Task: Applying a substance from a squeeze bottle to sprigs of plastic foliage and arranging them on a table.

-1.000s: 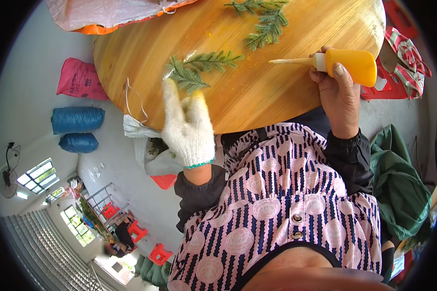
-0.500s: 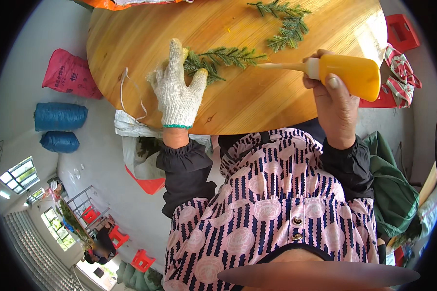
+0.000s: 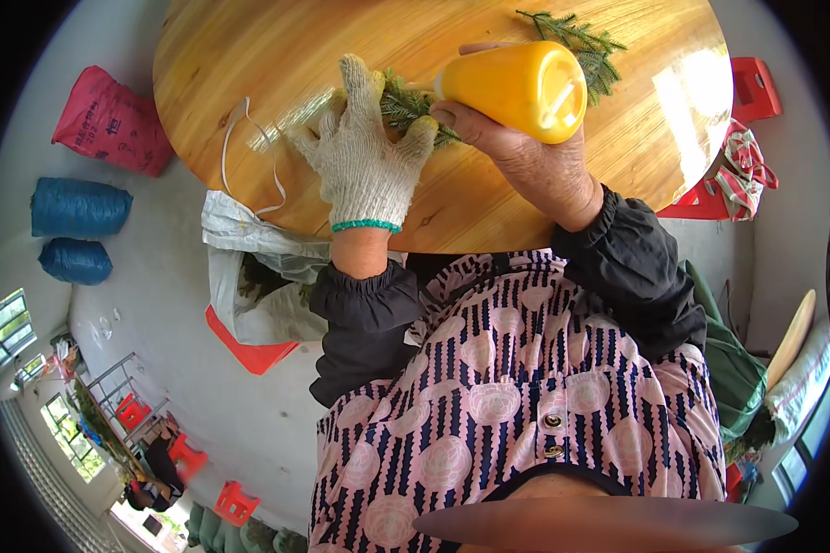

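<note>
My left hand [image 3: 371, 152] wears a white knit glove with yellow fingertips. Its fingers are spread over the wooden table, with thumb and forefinger on either side of a green fir-like sprig [image 3: 398, 106]. The near end of that sprig is hidden by the glove. My bare right hand [image 3: 535, 166] is wrapped round a yellow squeeze bottle [image 3: 516, 88], tilted with its base facing up and right. The bottle's pale nozzle [image 3: 421, 86] points left and lies over the sprig beside the gloved forefinger. Further right, another green sprig [image 3: 586, 51] lies on the table.
The round wooden table [image 3: 249, 55] carries a loose white strap [image 3: 226, 157] at left. Below its edge hangs a white plastic bag [image 3: 235, 230]. Pink [image 3: 111, 120] and blue [image 3: 81, 206] sacks stand at left. Red stools [image 3: 754, 90] and a green cloth [image 3: 729, 369] are at right.
My right hand has brought the bottle left and tipped it, so its nozzle is now over the sprig near the glove. My left hand stays by the sprig; the whole view has shifted slightly.
</note>
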A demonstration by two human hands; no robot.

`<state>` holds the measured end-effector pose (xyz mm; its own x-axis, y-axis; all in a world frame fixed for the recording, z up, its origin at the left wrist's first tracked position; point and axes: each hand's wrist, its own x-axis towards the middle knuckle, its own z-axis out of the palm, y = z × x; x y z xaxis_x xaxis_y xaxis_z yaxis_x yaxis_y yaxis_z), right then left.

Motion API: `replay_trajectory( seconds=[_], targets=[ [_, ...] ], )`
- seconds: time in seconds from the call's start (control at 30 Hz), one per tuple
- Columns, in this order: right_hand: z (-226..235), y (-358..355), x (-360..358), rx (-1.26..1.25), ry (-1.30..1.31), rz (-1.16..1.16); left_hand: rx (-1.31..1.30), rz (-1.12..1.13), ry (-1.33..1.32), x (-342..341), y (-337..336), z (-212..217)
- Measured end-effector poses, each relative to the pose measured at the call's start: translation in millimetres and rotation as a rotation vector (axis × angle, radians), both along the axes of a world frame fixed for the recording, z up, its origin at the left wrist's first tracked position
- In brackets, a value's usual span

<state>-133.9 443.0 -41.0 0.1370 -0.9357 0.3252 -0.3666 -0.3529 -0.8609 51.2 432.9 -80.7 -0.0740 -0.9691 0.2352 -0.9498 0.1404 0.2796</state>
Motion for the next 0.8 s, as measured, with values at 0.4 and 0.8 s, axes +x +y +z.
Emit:
replay_trajectory(
  seconds=[0.4, 0.8],
  targets=[
    [-2, -11, -3, -0.561, 0.521, -0.036, -0.016, 0.005, 0.010, -2, 3, 6],
    [-1, -12, -2, -0.331, 0.066, 0.000, 0.004, -0.007, 0.007, -5, -1, -1]
  ],
)
